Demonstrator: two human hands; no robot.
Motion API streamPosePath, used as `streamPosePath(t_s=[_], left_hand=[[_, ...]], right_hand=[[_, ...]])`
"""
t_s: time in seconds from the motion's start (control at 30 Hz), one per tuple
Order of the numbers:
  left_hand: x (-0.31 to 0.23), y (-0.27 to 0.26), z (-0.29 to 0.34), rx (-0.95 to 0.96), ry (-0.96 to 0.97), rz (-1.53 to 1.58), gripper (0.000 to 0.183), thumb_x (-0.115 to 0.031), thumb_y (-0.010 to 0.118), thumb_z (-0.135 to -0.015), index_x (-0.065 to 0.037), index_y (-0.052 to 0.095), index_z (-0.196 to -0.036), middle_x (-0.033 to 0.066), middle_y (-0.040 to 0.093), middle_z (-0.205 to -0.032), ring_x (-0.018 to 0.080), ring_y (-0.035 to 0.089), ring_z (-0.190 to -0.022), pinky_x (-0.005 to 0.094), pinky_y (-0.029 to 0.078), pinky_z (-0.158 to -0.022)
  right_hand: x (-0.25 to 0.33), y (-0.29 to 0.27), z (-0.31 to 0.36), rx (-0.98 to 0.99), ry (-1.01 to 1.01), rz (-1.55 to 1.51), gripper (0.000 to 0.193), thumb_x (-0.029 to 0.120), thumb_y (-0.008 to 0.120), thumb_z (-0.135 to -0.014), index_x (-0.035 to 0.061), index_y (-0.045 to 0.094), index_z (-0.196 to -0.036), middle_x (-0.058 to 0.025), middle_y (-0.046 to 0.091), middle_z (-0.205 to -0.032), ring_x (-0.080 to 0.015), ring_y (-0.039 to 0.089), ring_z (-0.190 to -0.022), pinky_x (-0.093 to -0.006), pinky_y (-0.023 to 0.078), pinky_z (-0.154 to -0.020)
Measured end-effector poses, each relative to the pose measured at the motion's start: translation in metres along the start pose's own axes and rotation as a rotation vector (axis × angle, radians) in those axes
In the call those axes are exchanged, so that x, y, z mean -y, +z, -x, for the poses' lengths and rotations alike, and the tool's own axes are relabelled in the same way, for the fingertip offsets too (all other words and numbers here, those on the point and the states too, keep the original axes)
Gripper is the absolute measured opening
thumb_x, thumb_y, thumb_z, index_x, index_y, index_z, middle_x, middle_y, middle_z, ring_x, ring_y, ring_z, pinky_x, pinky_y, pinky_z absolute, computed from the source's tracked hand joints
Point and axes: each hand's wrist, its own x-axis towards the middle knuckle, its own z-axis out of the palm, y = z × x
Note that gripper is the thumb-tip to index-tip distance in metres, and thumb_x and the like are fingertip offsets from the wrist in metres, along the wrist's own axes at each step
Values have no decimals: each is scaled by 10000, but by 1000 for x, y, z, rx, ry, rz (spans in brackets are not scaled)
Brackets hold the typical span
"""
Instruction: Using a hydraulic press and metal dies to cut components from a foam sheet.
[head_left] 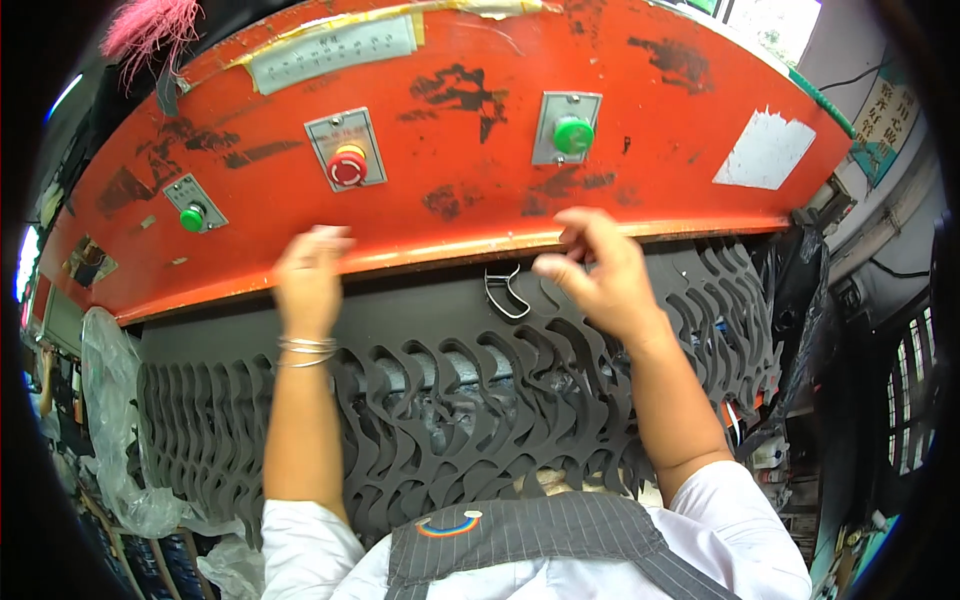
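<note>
The cutter (497, 297) lies on the sheet (230, 328), left of the right hand (608, 282) (panel (450, 185) behind).

sheet (400, 300): matt, foam-like | curved band (512, 310): shiny metal | panel (450, 150): glossy, scuffed paint

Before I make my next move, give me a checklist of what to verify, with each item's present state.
1. Curved silver metal-strip frame on the dark grey foam sheet: ok, it lies there.
2. Uncut foam beside the frame: ok, a plain stretch runs to its left.
3. Frame clear of neighbouring cut-outs: cannot tell, they sit close on its right.
4. Left hand and right hand off the round red button and the two round green buttons: ok.
5. Hands clear of the red-orange painted machine panel: cannot tell, both overlap its lower part in view.
</note>
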Motion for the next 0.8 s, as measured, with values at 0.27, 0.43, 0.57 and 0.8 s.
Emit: streamPosePath(t_s=[0.27,0.43,0.57,0.8], left_hand=[[-19,-138,-35,-331,246,-584,346,-224,442,-1023,-17,430,-746,40,420,-651,111,361,-609,282,366,-580],[-54,-103,78,406,-350,-129,281,-206,587,-931,-31,582,-711,19,579,-655,105,520,-607,275,438,-583],[-100,-92,173,1420,-782,92,202,-237,658,-892,-48,694,-832,77,674,-753,169,646,-664,304,507,-601],[-101,-68,242,1056,-201,-444,361,-302,739,-777,-71,591,-1011,91,567,-903,314,607,-946,429,501,-793]], right_hand=[[24,-8,-43,-286,-25,7,209,89,695,-862,26,498,-835,-26,518,-655,-94,473,-590,-255,423,-547],[44,-11,61,131,125,57,236,185,721,-846,32,552,-783,-103,562,-651,-223,565,-586,-332,468,-570],[66,-22,147,1115,453,170,329,360,721,-816,47,625,-848,-166,644,-805,-367,642,-804,-450,506,-699],[69,-28,216,941,304,388,518,331,812,-686,27,559,-1021,-165,588,-993,-356,567,-998,-426,477,-848]])
